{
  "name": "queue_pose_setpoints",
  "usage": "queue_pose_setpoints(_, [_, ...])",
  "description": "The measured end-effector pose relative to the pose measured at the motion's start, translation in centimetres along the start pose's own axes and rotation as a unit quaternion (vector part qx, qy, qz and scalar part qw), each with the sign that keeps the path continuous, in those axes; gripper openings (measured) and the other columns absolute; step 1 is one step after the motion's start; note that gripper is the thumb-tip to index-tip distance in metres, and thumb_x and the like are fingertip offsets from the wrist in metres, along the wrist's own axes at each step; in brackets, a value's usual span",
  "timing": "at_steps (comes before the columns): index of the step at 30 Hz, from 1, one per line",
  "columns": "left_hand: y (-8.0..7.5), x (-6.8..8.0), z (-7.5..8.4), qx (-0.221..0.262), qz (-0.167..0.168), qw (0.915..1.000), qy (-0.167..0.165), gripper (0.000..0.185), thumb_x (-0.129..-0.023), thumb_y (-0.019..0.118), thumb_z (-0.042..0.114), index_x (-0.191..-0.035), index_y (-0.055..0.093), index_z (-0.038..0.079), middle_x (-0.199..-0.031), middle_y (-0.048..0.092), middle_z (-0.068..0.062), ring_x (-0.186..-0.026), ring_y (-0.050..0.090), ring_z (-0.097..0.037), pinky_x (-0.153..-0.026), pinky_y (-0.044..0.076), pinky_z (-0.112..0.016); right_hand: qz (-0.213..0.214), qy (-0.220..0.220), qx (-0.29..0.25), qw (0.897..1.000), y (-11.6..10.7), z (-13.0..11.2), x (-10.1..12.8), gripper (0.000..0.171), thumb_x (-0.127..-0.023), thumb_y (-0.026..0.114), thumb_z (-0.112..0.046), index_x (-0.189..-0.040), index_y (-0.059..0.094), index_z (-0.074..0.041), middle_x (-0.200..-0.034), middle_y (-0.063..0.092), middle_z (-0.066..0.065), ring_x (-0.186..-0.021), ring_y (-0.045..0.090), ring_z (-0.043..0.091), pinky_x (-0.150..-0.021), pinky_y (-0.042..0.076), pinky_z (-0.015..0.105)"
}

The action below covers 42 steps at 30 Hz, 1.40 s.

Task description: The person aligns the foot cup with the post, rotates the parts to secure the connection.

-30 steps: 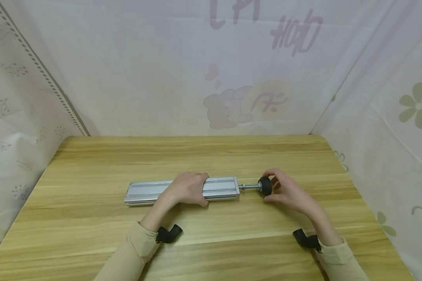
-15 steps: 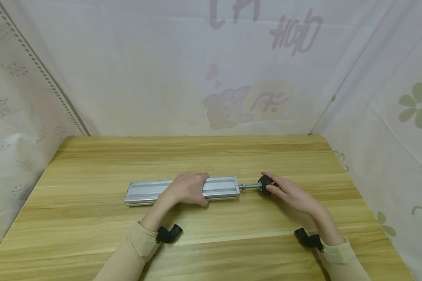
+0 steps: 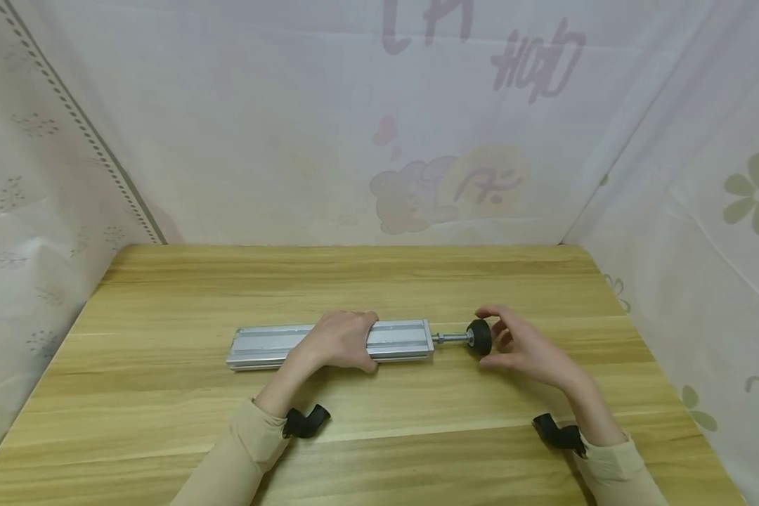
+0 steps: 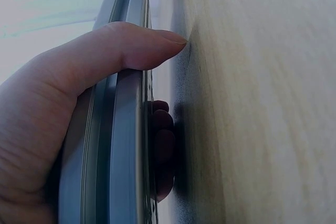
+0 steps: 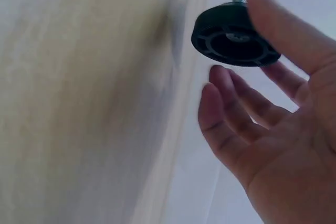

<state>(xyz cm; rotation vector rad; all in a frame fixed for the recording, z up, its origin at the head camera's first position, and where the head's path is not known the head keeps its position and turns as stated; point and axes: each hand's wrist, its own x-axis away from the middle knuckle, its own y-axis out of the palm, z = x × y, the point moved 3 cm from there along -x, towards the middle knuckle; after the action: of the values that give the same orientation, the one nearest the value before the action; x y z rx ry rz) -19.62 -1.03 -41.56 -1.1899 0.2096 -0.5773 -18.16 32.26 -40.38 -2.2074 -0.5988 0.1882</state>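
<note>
A silver aluminium extrusion profile point(image 3: 400, 339) lies lengthwise over the wooden table. My left hand point(image 3: 340, 343) grips it from above near its middle; in the left wrist view the thumb crosses one side and the fingertips curl beneath. From the profile's right end plate sticks a threaded rod point(image 3: 452, 337) with a nut, ending in a round black levelling foot point(image 3: 479, 338). My right hand point(image 3: 526, 353) has thumb and index finger around the foot's rim. In the right wrist view the foot's ribbed underside point(image 5: 236, 48) faces the palm, while the other fingers bend loosely below.
The wooden table point(image 3: 367, 281) has rounded far corners. Pale printed cloth point(image 3: 278, 140) hangs behind it and along both sides. Black curved camera mounts point(image 3: 307, 422) stick out from both wrists, close over the table.
My right thumb and fingers closed farther over the foot half a second ago, then swung back to either side of its rim. My left hand keeps its grip; the head view shifts slightly.
</note>
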Motion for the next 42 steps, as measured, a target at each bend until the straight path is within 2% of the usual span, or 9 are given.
queue_pose_setpoints(12, [0.01, 0.04, 0.06, 0.0, -0.001, 1.0, -0.001, 0.042, -0.064, 0.083, 0.036, -0.091, 0.056, 0.02, -0.076, 0.06, 0.008, -0.066, 0.054, -0.015, -0.06, 0.044, -0.033, 0.036, -0.011, 0.046, 0.998, 0.24, -0.33, -0.29, 0.073, -0.074, 0.091, -0.01, -0.134, 0.049, -0.016, -0.103, 0.064, 0.004, -0.088, 0.061, 0.016, -0.074, 0.055, 0.03])
queue_pose_setpoints(16, [-0.04, 0.03, 0.13, 0.001, -0.003, 1.0, -0.002, 0.042, -0.064, 0.083, 0.036, -0.092, 0.057, 0.02, -0.076, 0.06, 0.008, -0.067, 0.054, -0.015, -0.061, 0.044, -0.033, 0.036, -0.028, 0.036, 0.998, 0.17, -0.11, -0.24, 0.066, -0.079, 0.088, -0.012, -0.134, 0.052, -0.014, -0.103, 0.065, 0.003, -0.087, 0.061, 0.014, -0.073, 0.053, 0.028])
queue_pose_setpoints(20, [-0.05, 0.03, 0.14, 0.0, -0.001, 1.0, 0.0, 0.042, -0.064, 0.083, 0.036, -0.092, 0.057, 0.02, -0.076, 0.061, 0.008, -0.067, 0.054, -0.015, -0.062, 0.045, -0.033, 0.01, -0.039, 0.025, 0.999, -0.02, 0.12, -0.04, 0.057, -0.093, 0.076, -0.018, -0.144, 0.052, -0.008, -0.105, 0.067, 0.002, -0.089, 0.061, 0.01, -0.076, 0.052, 0.026])
queue_pose_setpoints(24, [-0.01, 0.01, 0.07, 0.001, -0.001, 1.0, 0.002, 0.042, -0.064, 0.083, 0.037, -0.092, 0.057, 0.019, -0.077, 0.061, 0.007, -0.068, 0.055, -0.015, -0.063, 0.046, -0.034, -0.019, -0.015, 0.038, 0.999, -0.02, 0.31, 0.08, 0.058, -0.104, 0.058, -0.03, -0.156, 0.042, -0.009, -0.125, 0.069, 0.007, -0.108, 0.065, 0.015, -0.088, 0.054, 0.034])
queue_pose_setpoints(27, [0.02, -0.01, 0.08, 0.005, -0.005, 1.0, -0.001, 0.043, -0.064, 0.084, 0.038, -0.093, 0.058, 0.019, -0.078, 0.061, 0.006, -0.069, 0.055, -0.015, -0.064, 0.047, -0.034, -0.026, 0.0, 0.047, 0.999, 0.05, 0.34, 0.14, 0.06, -0.107, 0.051, -0.036, -0.159, 0.036, -0.01, -0.152, 0.055, 0.014, -0.133, 0.058, 0.03, -0.105, 0.049, 0.049])
queue_pose_setpoints(29, [-0.05, 0.03, 0.04, 0.007, -0.008, 0.9999, -0.004, 0.044, -0.064, 0.084, 0.038, -0.094, 0.058, 0.019, -0.08, 0.062, 0.006, -0.071, 0.056, -0.016, -0.065, 0.047, -0.035, -0.027, 0.003, 0.049, 0.998, 0.05, 0.23, 0.1, 0.061, -0.108, 0.05, -0.037, -0.16, 0.034, -0.009, -0.16, 0.045, 0.016, -0.139, 0.054, 0.034, -0.109, 0.045, 0.054])
queue_pose_setpoints(32, [-0.15, 0.05, 0.0, 0.007, -0.012, 0.9999, -0.008, 0.045, -0.064, 0.084, 0.038, -0.096, 0.059, 0.018, -0.082, 0.064, 0.006, -0.072, 0.057, -0.016, -0.065, 0.048, -0.036, -0.029, 0.01, 0.037, 0.999, -0.07, 0.12, -0.03, 0.063, -0.107, 0.052, -0.036, -0.161, 0.032, -0.01, -0.151, 0.055, 0.016, -0.119, 0.066, 0.027, -0.097, 0.054, 0.042])
queue_pose_setpoints(35, [-0.22, 0.04, -0.03, 0.006, -0.014, 0.9998, -0.013, 0.047, -0.064, 0.085, 0.039, -0.099, 0.061, 0.018, -0.085, 0.065, 0.006, -0.073, 0.057, -0.016, -0.066, 0.049, -0.036, -0.023, 0.011, 0.019, 0.999, -0.24, -0.08, -0.15, 0.067, -0.104, 0.059, -0.036, -0.161, 0.033, -0.012, -0.138, 0.063, 0.011, -0.1, 0.066, 0.016, -0.082, 0.054, 0.029])
queue_pose_setpoints(42, [-0.17, 0.04, 0.07, 0.006, -0.015, 0.9998, -0.008, 0.046, -0.065, 0.084, 0.039, -0.099, 0.06, 0.018, -0.084, 0.064, 0.007, -0.072, 0.056, -0.016, -0.065, 0.047, -0.035, 0.002, 0.001, 0.01, 1.0, -0.21, -0.52, -0.12, 0.081, -0.084, 0.085, -0.028, -0.152, 0.043, -0.011, -0.138, 0.06, 0.008, -0.109, 0.063, 0.021, -0.087, 0.056, 0.034])
